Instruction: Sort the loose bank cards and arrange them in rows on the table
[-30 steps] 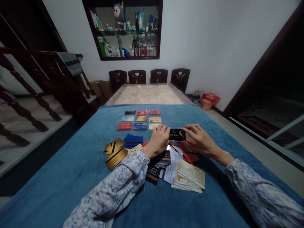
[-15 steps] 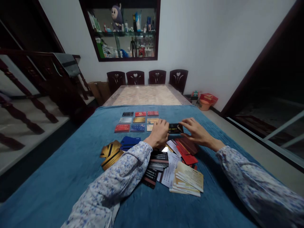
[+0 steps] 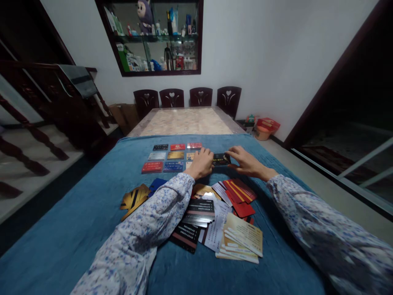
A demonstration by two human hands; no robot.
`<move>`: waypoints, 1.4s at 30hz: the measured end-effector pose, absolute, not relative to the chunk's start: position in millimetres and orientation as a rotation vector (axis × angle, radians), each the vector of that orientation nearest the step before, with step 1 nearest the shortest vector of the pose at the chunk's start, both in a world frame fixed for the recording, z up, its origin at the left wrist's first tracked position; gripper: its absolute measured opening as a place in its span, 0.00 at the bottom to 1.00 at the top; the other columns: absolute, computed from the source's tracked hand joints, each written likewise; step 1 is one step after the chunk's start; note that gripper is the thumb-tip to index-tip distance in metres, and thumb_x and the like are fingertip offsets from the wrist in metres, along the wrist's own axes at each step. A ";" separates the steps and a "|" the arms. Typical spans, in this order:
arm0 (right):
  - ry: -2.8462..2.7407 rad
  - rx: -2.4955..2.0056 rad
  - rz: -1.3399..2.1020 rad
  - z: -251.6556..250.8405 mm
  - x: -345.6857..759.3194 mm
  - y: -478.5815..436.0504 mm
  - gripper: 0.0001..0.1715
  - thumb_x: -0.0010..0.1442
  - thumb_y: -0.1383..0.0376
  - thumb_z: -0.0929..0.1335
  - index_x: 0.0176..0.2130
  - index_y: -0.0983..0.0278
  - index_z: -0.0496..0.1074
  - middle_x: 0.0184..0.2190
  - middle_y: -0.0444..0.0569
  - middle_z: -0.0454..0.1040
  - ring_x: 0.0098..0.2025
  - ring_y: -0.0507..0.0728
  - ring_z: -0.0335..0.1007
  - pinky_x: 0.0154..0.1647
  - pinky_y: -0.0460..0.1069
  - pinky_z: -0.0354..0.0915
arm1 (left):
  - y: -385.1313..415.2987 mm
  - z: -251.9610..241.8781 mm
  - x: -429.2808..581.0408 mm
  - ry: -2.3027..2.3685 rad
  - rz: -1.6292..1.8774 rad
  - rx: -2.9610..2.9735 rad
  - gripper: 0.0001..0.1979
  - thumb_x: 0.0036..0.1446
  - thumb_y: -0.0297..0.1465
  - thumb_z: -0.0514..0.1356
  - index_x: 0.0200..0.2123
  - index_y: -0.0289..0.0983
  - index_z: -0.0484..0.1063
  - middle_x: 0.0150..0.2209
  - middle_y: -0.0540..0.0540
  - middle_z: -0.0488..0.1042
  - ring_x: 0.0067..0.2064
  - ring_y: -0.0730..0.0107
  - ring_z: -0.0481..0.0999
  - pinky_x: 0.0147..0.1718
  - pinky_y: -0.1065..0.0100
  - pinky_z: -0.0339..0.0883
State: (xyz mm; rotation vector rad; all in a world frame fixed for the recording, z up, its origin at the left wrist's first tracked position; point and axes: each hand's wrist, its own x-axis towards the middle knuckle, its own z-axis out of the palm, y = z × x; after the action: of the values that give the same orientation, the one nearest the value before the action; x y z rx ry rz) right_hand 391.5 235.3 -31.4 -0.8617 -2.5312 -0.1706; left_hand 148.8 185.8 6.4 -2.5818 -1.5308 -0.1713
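Observation:
Between my two hands is a black card (image 3: 220,159) with yellow lettering, gripped at both ends. My left hand (image 3: 201,162) pinches its left end, and my right hand (image 3: 244,162) has the right end between thumb and fingers. Left of it, cards lie in three rows: among them a red card (image 3: 152,166), a dark blue card (image 3: 173,166) and a gold card (image 3: 175,155). My left hand partly covers the right column. Nearer to me spread loose piles: gold-and-black cards (image 3: 135,197), black cards (image 3: 186,236), red cards (image 3: 245,208) and cream cards (image 3: 242,233).
A blue cloth (image 3: 101,196) covers the near part of the table, and its bare tabletop (image 3: 184,121) shows beyond. Several dark chairs (image 3: 201,96) stand at the far end. At the right, an orange bucket (image 3: 263,133) sits on the floor.
Both hands have carried the black card slightly farther away, to beside the top and middle rows. The whole view has shifted a little. Striped red-and-yellow cards now show where my right hand's shadow lay.

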 end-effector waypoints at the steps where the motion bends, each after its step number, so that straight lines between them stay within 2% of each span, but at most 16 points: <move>1: -2.536 -0.861 -0.164 -31.1 390.7 238.9 0.27 0.62 0.61 0.69 0.59 0.64 0.71 0.51 0.61 0.71 0.50 0.67 0.67 0.52 0.62 0.69 | 189.4 7.5 147.7 -1.527 -0.164 -2.583 0.15 0.64 0.32 0.61 0.53 0.36 0.69 0.58 0.36 0.71 0.61 0.49 0.66 0.55 0.53 0.66; 9: -2.521 -0.891 -0.074 -27.0 380.7 266.7 0.25 0.59 0.62 0.71 0.56 0.63 0.73 0.49 0.60 0.71 0.51 0.67 0.67 0.54 0.62 0.67 | 215.3 19.2 138.8 -1.508 -0.130 -2.566 0.15 0.63 0.31 0.62 0.53 0.36 0.73 0.59 0.36 0.71 0.62 0.48 0.64 0.58 0.50 0.65; 15: -2.523 -0.936 -0.042 -23.6 368.1 288.1 0.21 0.58 0.65 0.71 0.52 0.64 0.75 0.49 0.59 0.70 0.50 0.65 0.67 0.53 0.59 0.67 | 234.8 25.3 131.9 -1.562 -0.107 -2.570 0.15 0.62 0.31 0.63 0.51 0.35 0.75 0.57 0.36 0.72 0.61 0.48 0.65 0.56 0.53 0.66; 20: -2.551 -0.975 -0.030 -24.1 359.2 301.6 0.19 0.57 0.67 0.71 0.50 0.65 0.75 0.49 0.59 0.70 0.50 0.64 0.66 0.54 0.58 0.66 | 250.4 19.4 127.7 -1.631 -0.103 -2.567 0.18 0.62 0.35 0.63 0.54 0.37 0.75 0.58 0.38 0.73 0.61 0.48 0.65 0.55 0.55 0.66; 26: -2.595 -1.070 -0.005 -27.4 355.2 301.6 0.18 0.57 0.68 0.72 0.49 0.66 0.75 0.49 0.59 0.71 0.50 0.63 0.68 0.53 0.55 0.65 | 260.0 3.8 129.5 -1.674 -0.098 -2.572 0.20 0.60 0.35 0.64 0.55 0.37 0.76 0.59 0.37 0.73 0.61 0.48 0.66 0.59 0.53 0.64; 36: -2.625 -1.257 0.082 -34.9 348.9 304.1 0.20 0.59 0.67 0.73 0.52 0.67 0.76 0.51 0.59 0.72 0.52 0.62 0.71 0.53 0.53 0.66 | 270.5 -12.7 133.2 -1.751 -0.090 -2.605 0.21 0.58 0.33 0.64 0.55 0.36 0.75 0.59 0.36 0.74 0.63 0.48 0.66 0.60 0.55 0.65; 42: -2.637 -1.326 0.134 -39.8 347.5 306.3 0.22 0.60 0.67 0.73 0.54 0.68 0.76 0.53 0.61 0.73 0.54 0.63 0.72 0.55 0.52 0.66 | 269.9 -14.7 134.0 -1.776 -0.090 -2.632 0.23 0.58 0.31 0.63 0.58 0.39 0.73 0.58 0.39 0.76 0.64 0.49 0.67 0.58 0.55 0.67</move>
State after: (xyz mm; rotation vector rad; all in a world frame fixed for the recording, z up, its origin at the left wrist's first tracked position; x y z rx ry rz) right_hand 347.5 306.3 -39.8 -1.3258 -2.6374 0.1336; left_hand 134.0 269.9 -14.7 -2.6317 -1.7762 -0.0905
